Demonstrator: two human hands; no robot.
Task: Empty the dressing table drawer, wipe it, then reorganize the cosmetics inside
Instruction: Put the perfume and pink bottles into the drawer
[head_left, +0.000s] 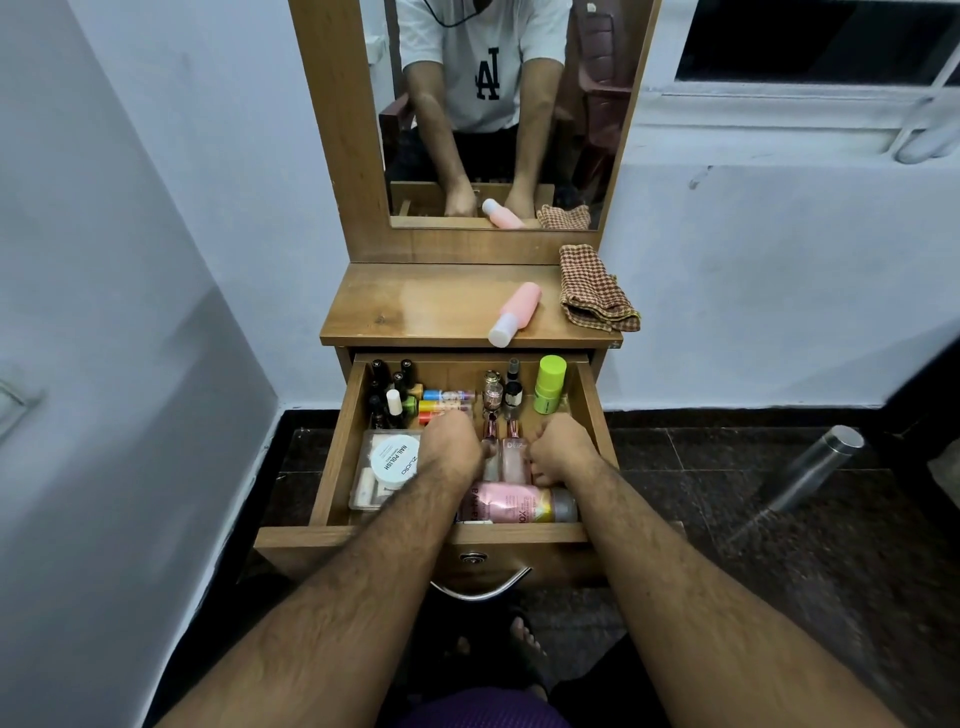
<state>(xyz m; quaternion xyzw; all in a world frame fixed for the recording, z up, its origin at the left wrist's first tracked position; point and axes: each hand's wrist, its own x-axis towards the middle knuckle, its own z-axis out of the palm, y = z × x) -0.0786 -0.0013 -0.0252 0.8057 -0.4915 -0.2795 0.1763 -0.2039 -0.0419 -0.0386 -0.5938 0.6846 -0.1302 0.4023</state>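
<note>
The wooden drawer (340, 447) is pulled out and full of cosmetics. Both my hands are inside it. My left hand (451, 441) and my right hand (558, 449) curl around clear pink perfume bottles (513, 460) standing in the middle. A pink shiny bottle (514, 503) lies along the drawer's front. At the left is a clear box holding a white nail polish jar (395, 458). Dark nail polish bottles (390, 387) stand at the back left, coloured tubes (447, 402) lie behind my left hand, and a green stick (549, 384) stands at the back right.
On the tabletop (415, 306) lie a pink bottle with a white cap (514, 314) and a folded checked cloth (595, 288). A mirror (493, 114) stands behind. A steel bottle (815, 467) lies on the dark floor at the right. Walls close in at the left.
</note>
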